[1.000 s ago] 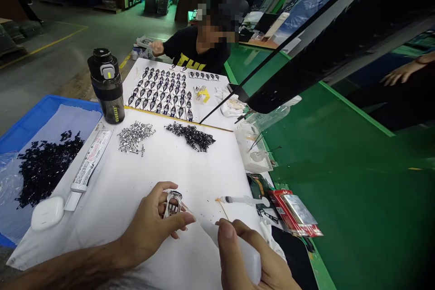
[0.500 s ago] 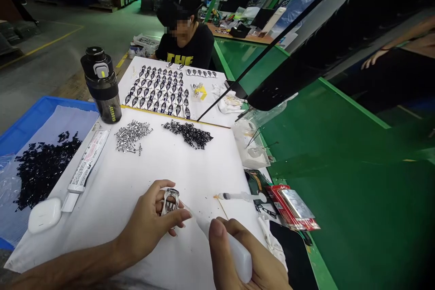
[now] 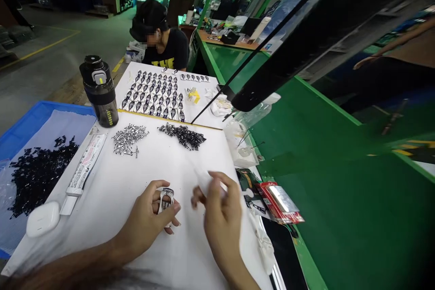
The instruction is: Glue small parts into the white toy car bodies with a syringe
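The left hand (image 3: 144,222) is curling its fingers closely around a small silver metal frame (image 3: 166,201), holding it at six o'clock on the white sheet (image 3: 102,190). The right hand (image 3: 220,217) is working just beside it, its fingers (image 3: 215,190) partly open and blurred against a whitish object (image 3: 207,182), so I cannot tell whether they are gripping it. Loose silver parts (image 3: 130,139) are lying at eleven o'clock.

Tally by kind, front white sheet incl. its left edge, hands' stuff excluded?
Silver part heaps: 1
Black part heaps: 1
Squeeze tubes: 1
White plastic cases: 1
Total: 4
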Motion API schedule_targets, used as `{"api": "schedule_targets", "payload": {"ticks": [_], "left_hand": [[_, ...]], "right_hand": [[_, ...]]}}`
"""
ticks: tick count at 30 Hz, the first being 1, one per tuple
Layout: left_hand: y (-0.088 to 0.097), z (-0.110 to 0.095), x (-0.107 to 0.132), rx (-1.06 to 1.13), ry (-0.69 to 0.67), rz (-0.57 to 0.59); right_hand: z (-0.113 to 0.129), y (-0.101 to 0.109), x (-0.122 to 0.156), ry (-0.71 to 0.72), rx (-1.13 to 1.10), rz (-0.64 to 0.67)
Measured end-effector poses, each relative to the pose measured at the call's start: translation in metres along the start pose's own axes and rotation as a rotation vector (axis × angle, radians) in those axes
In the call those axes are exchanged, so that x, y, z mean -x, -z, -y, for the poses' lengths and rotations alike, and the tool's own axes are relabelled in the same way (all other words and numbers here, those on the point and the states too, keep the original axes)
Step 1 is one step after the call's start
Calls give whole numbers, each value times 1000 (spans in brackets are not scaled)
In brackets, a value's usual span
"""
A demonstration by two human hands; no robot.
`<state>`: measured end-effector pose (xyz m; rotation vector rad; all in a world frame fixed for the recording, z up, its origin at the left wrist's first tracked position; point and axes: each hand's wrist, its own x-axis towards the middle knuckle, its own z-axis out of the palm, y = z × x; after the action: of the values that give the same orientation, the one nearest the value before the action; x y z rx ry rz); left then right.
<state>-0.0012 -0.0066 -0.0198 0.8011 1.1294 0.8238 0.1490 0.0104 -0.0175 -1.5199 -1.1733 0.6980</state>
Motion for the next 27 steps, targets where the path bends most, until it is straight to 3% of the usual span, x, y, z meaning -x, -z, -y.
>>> {"api": "schedule_targets", "payload": {"ticks": [3,8,11,14,15,17,20,22,24,27], "left_hand": [[0,-1,2,-52,3,4],[2,1,3,-141,-7,55],[2,2,3,-155,-18,68],[3,2,3,-154,-27,78],[3,2,3,-157,-27,82],[3,2,3,-165,-29,90],[2,2,4,-180,-36,101],[2,1,5,-188,-41,111],[2,0,5,-192,-44,117],[3,-1,4,-192,-39,118]], "right_hand": [[-13,-12,-18,91,229,213],[-19,-14,-9,160,372,245],[-10,3,20,244,414,83],[6,34,22,358,471,-321],[12,45,11,363,511,-435],[17,66,-31,302,617,-510],[10,84,-110,198,716,-363],[-3,86,-148,169,737,-275],[-17,84,-166,156,749,-222],[-32,79,-168,157,753,-235]]}}
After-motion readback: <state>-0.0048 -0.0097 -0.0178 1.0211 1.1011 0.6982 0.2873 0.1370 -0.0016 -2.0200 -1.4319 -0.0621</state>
